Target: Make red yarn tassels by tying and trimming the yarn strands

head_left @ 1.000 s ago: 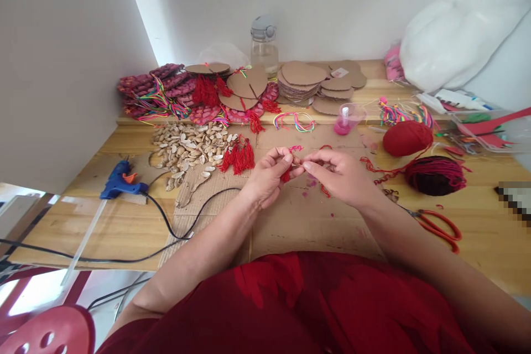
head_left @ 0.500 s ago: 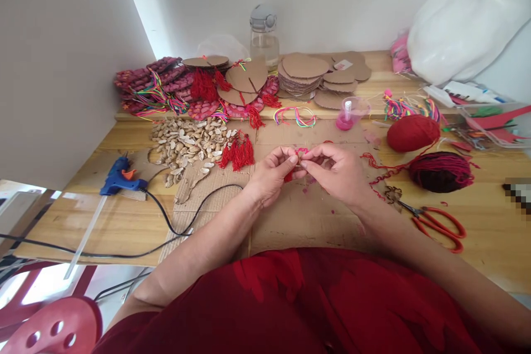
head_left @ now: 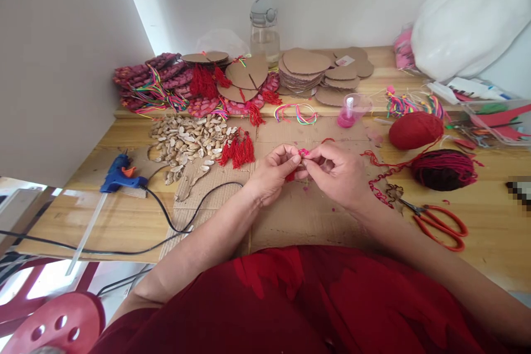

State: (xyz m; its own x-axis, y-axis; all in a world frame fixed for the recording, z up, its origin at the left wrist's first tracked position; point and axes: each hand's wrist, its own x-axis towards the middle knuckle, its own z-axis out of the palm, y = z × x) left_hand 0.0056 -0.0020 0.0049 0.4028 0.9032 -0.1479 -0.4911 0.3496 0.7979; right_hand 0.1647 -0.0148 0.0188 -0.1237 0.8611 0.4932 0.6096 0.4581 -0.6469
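Observation:
Pink yarn shows between the fingertips of both hands, above a cardboard sheet. My left hand pinches it from the left, thumb against forefinger. From the other side my right hand pinches the same yarn. A bit of red yarn hangs under the left fingers, mostly hidden. To the left of my hands lie red tassels. Curly pink yarn trails beside my right wrist, near a red yarn ball and a dark magenta yarn ball.
Peanut shells and a blue glue gun with its black cord lie left. Orange-handled scissors rest at the right. Behind stand cardboard discs, a water bottle and a cup of pink liquid.
The pink yarn's small open loop now looks bunched closer between my fingertips. Both hands stay in nearly the same place; the whole view has shifted slightly.

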